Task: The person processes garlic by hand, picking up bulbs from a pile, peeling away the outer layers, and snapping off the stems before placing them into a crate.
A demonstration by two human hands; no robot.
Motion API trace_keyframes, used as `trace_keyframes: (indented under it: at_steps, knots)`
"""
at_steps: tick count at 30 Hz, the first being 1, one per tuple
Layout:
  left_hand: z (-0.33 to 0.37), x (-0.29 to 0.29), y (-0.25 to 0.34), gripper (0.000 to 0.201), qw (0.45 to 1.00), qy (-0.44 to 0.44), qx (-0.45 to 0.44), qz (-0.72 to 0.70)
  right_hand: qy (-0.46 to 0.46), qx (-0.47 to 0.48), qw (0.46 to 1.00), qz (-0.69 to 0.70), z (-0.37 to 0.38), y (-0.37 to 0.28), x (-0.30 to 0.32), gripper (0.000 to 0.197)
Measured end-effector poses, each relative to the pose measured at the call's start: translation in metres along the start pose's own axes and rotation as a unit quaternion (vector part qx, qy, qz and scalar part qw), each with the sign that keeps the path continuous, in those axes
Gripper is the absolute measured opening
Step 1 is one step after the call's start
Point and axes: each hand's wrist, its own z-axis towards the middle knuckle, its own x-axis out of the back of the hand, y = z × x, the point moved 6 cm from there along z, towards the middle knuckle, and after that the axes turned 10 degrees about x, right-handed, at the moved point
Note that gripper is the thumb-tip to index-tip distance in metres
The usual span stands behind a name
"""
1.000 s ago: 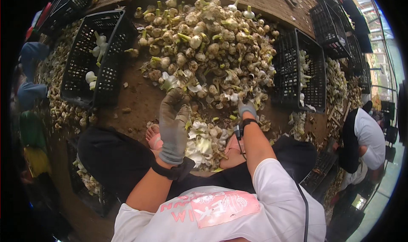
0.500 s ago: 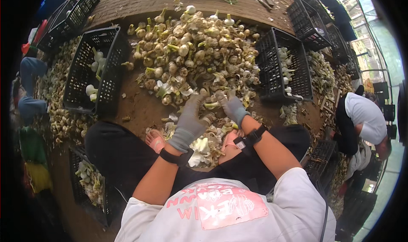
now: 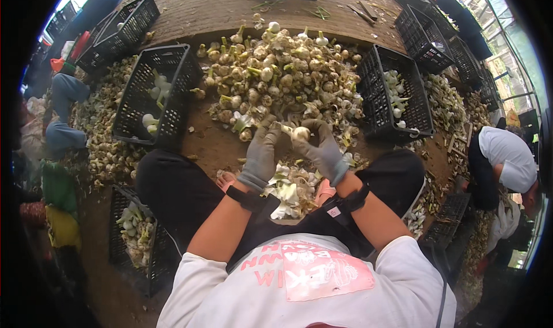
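A garlic bulb with a short stem is held up between my hands, over the near edge of a big heap of garlic. My left hand, in a grey glove, pinches the stem end. The bulb itself is gripped by my right hand, gloved the same way, thumb beneath and fingers beyond it. Below my hands, between my feet, lies a pile of pale peeled skins.
Black crates holding white garlic flank the heap, the left crate and the right crate. Another crate with garlic stands by my left knee. A person in a white shirt bends over at the right.
My hands have come up from the heap's near edge with a garlic bulb now between them. The whole view has shifted slightly, showing another crate at the far top.
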Motion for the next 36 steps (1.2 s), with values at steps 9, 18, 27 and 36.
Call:
trace_keyframes:
  at_steps: [9,18,27,36]
  knots:
    - [-0.003,0.004,-0.006,0.025,0.999,-0.037,0.019,0.013,-0.072,0.355,0.869,-0.338,-0.021,-0.032,-0.022,0.034]
    - [-0.013,-0.028,0.003,0.047,0.987,-0.115,0.083,0.075,-0.044,0.445,0.784,-0.43,-0.028,-0.047,-0.011,0.038]
    - [-0.014,-0.018,0.007,0.052,0.992,-0.08,-0.018,0.1,-0.048,0.443,0.786,-0.427,-0.026,-0.047,-0.032,0.037]
    - [-0.006,-0.004,0.006,0.041,0.942,0.046,-0.213,0.255,-0.053,0.325,0.92,-0.211,-0.016,-0.021,-0.021,0.042]
